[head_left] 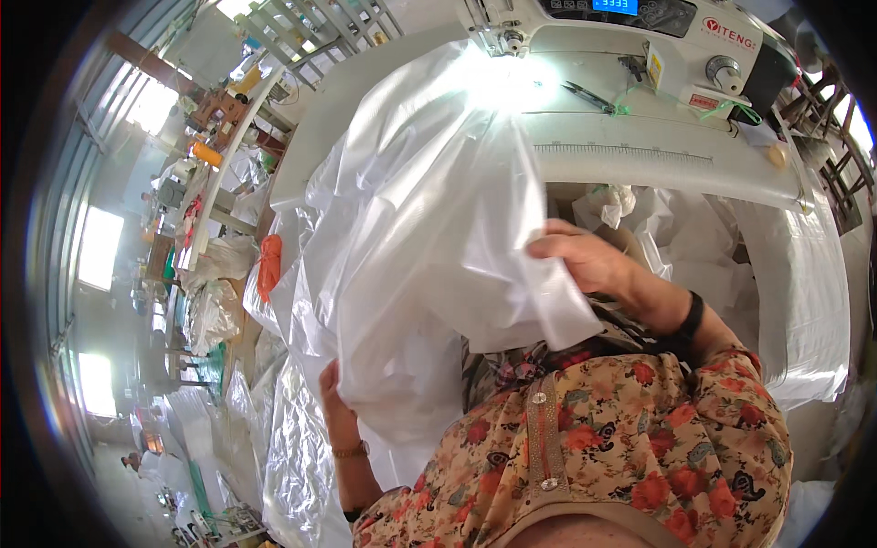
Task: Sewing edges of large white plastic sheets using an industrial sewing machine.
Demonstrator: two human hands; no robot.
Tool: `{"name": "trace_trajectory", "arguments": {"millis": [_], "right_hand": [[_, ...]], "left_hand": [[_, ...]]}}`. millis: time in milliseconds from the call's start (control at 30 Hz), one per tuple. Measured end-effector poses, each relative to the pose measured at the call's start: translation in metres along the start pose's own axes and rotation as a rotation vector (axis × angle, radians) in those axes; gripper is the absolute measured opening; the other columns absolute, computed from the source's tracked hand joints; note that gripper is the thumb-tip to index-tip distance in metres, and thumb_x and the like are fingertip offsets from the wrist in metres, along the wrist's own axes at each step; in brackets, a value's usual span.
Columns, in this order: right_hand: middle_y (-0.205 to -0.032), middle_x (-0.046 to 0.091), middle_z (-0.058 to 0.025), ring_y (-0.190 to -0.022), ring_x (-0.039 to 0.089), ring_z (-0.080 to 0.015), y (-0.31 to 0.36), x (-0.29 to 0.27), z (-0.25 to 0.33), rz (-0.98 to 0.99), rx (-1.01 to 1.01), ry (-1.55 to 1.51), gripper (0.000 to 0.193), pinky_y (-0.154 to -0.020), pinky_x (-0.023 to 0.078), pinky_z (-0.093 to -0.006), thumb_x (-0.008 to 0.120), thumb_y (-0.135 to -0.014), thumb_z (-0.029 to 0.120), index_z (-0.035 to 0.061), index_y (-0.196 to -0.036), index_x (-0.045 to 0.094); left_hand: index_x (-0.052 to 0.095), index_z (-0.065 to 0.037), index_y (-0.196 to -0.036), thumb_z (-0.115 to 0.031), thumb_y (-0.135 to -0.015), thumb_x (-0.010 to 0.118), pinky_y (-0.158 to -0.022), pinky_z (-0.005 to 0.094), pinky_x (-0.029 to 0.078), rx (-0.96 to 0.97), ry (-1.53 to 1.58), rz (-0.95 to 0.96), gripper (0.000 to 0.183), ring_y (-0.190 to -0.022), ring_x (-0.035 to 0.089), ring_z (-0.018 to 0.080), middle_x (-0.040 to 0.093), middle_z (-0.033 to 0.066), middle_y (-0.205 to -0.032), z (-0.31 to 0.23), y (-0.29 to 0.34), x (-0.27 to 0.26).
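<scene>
A large sheet of whitish, translucent plastic (411, 237) runs from under the sewing machine's needle area (509, 46) down toward my lap, creased and gathered at the top. My right hand (585, 262) pinches its right edge between thumb and fingers, and a loose corner hangs below. At the lower left, my left hand (337, 402) grips the sheet's left side; the plastic hides part of its fingers. Bright lamp glare washes out the needle and the sheet beneath it. Black-handled thread snips (589, 97) lie on the machine bed to the right.
The white sewing machine (621, 46) spans the top, with a ruler scale (630, 152) along its table. More plastic sheeting (808, 301) hangs at the right and is heaped at the left (297, 457). An orange bundle (269, 267) hangs beside a cluttered workbench (228, 155).
</scene>
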State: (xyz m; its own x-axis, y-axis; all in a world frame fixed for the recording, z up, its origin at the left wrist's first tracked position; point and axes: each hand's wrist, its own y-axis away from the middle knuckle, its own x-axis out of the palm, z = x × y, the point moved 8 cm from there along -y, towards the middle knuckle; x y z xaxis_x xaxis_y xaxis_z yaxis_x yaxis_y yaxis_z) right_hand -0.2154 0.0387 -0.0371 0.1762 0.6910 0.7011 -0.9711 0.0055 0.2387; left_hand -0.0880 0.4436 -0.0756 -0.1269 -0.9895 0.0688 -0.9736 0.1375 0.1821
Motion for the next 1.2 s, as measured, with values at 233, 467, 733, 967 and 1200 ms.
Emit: {"name": "trace_trajectory", "arguments": {"millis": [233, 467, 733, 967, 1200], "right_hand": [[-0.079, 0.06, -0.0007, -0.069, 0.058, -0.0095, 0.024, -0.141, -0.017, -0.346, 0.037, 0.659, 0.028, -0.064, 0.048, -0.0251, 0.062, -0.089, 0.021, -0.0037, -0.1, 0.059], [-0.065, 0.056, -0.0106, -0.061, 0.055, -0.0189, 0.072, -0.07, 0.037, -0.655, -0.396, 1.296, 0.043, -0.059, 0.045, -0.0339, 0.073, -0.081, 0.037, -0.0007, -0.088, 0.053], [-0.072, 0.06, -0.0114, -0.067, 0.061, -0.0297, 0.086, -0.024, 0.013, -0.475, -0.315, 1.527, 0.04, -0.062, 0.046, -0.0402, 0.074, -0.077, 0.035, 0.0017, -0.09, 0.056], [-0.081, 0.063, -0.0103, -0.072, 0.061, -0.0322, 0.071, -0.03, 0.002, -0.388, -0.583, 1.79, 0.017, -0.067, 0.045, -0.0391, 0.067, -0.081, 0.02, 0.0047, -0.086, 0.064], [-0.085, 0.06, -0.0053, -0.082, 0.059, -0.0243, 0.077, -0.004, 0.009, -0.196, -0.755, 1.885, 0.006, -0.074, 0.044, -0.0385, 0.065, -0.078, 0.011, 0.0084, -0.082, 0.062]], "left_hand": [[0.059, -0.001, -0.089, -0.009, -0.09, 0.056, -0.065, 0.0343, 0.045, 0.384, -1.078, 0.146, 0.009, -0.069, 0.059, 0.0211, 0.061, 0.0091, -0.078, -0.016, -0.02, 0.06], [0.062, -0.002, -0.089, -0.002, -0.08, 0.066, -0.07, 0.0393, 0.047, 1.036, -0.933, 0.147, 0.01, -0.078, 0.06, 0.031, 0.064, 0.0127, -0.085, -0.107, 0.07, 0.177], [0.054, -0.004, -0.11, -0.013, -0.069, 0.076, -0.089, 0.0423, 0.038, 0.991, -1.411, 0.27, 0.047, -0.105, 0.049, 0.0296, 0.051, 0.0099, -0.112, -0.031, 0.063, 0.229], [0.059, -0.001, -0.104, -0.005, -0.077, 0.069, -0.078, 0.0353, 0.047, 0.797, -1.224, 0.271, 0.03, -0.091, 0.059, 0.03, 0.061, 0.012, -0.101, -0.041, 0.04, 0.192], [0.065, 0.001, -0.105, -0.011, -0.081, 0.073, -0.062, 0.0169, 0.043, -0.04, -0.127, 0.574, 0.028, -0.069, 0.056, 0.0016, 0.067, -0.0034, -0.085, -0.026, 0.025, 0.173]]}}
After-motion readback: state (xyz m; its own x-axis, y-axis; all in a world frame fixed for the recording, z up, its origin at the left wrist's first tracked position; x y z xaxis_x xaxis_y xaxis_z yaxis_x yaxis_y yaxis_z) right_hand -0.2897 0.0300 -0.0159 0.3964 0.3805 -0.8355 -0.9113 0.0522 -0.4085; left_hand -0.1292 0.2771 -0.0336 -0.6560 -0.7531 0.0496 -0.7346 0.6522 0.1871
